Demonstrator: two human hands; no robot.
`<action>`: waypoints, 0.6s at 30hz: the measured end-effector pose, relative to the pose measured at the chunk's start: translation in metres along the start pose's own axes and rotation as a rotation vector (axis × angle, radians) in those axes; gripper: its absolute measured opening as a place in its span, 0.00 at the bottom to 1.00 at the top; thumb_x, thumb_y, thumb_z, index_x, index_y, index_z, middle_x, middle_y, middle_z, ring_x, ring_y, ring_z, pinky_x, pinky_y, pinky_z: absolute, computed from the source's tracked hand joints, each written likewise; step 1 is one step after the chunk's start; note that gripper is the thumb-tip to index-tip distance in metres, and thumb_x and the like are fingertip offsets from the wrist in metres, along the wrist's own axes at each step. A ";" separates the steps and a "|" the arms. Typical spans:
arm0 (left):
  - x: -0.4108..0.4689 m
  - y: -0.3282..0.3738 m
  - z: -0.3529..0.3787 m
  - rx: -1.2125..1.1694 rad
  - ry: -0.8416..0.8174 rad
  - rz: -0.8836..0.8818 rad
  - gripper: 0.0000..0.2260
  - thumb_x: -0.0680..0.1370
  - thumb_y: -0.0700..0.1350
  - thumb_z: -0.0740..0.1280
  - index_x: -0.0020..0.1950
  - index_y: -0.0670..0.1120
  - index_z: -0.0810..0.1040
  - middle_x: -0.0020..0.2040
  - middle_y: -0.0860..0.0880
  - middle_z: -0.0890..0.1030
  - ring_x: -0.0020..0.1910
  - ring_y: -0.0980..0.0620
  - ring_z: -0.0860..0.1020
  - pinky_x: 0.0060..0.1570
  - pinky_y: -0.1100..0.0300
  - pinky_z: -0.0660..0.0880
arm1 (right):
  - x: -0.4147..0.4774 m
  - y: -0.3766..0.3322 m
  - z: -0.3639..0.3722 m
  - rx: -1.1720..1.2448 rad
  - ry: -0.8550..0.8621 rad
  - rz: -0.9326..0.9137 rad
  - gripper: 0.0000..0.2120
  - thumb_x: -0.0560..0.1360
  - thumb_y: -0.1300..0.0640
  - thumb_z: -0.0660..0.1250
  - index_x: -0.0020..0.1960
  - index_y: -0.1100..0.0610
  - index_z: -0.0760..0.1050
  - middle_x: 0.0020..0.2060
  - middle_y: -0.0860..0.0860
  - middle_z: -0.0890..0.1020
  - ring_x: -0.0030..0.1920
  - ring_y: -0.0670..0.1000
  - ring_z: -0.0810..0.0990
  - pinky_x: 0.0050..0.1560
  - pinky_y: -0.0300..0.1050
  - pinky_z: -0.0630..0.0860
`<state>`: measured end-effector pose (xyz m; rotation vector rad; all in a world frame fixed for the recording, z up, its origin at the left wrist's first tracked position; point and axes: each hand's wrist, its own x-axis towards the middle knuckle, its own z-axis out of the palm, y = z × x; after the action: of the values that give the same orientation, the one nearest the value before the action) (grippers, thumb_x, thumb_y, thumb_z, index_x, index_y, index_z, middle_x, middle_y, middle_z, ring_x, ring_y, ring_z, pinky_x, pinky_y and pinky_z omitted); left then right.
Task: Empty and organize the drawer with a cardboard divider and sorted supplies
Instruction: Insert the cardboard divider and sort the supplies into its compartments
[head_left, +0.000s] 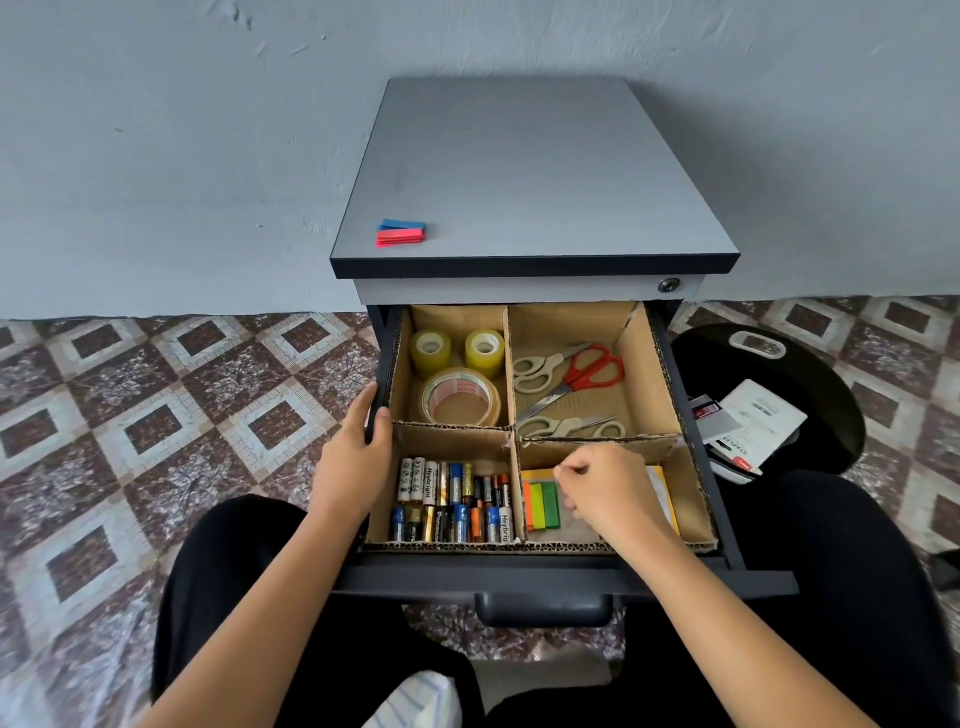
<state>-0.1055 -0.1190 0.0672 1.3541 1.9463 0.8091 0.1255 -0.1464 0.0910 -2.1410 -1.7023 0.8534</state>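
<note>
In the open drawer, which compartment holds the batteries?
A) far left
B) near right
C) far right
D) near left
D: the batteries lie in rows in the near left compartment of the drawer, just in front of the compartment with the tape rolls.

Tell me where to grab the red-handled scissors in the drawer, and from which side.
Grip the red scissors by their handle loops, coming down from above on the right. They lie flat with the loops beside bare cardboard, while the blades point down-left among the beige scissors.
</note>
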 end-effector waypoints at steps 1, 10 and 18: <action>0.000 0.000 0.000 -0.004 0.004 0.005 0.20 0.82 0.53 0.54 0.74 0.59 0.60 0.49 0.50 0.79 0.30 0.52 0.74 0.31 0.58 0.71 | -0.001 -0.007 -0.008 0.017 0.032 -0.039 0.12 0.77 0.57 0.63 0.41 0.62 0.81 0.35 0.56 0.83 0.37 0.54 0.82 0.42 0.48 0.80; -0.001 0.006 -0.002 -0.003 0.010 0.011 0.20 0.82 0.52 0.54 0.74 0.56 0.60 0.41 0.59 0.74 0.34 0.57 0.75 0.35 0.58 0.75 | 0.041 -0.123 -0.062 -0.018 0.283 -0.659 0.13 0.78 0.56 0.63 0.61 0.57 0.76 0.54 0.52 0.80 0.50 0.47 0.79 0.52 0.36 0.75; -0.002 0.006 -0.003 0.019 -0.008 -0.020 0.20 0.82 0.53 0.54 0.74 0.59 0.59 0.40 0.54 0.78 0.36 0.51 0.79 0.35 0.58 0.74 | 0.110 -0.183 -0.038 -0.384 0.343 -0.817 0.16 0.80 0.57 0.57 0.66 0.57 0.72 0.57 0.55 0.73 0.56 0.55 0.71 0.53 0.50 0.73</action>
<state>-0.1041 -0.1198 0.0744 1.3445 1.9631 0.7759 0.0182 0.0136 0.1918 -1.3949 -2.3604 -0.0657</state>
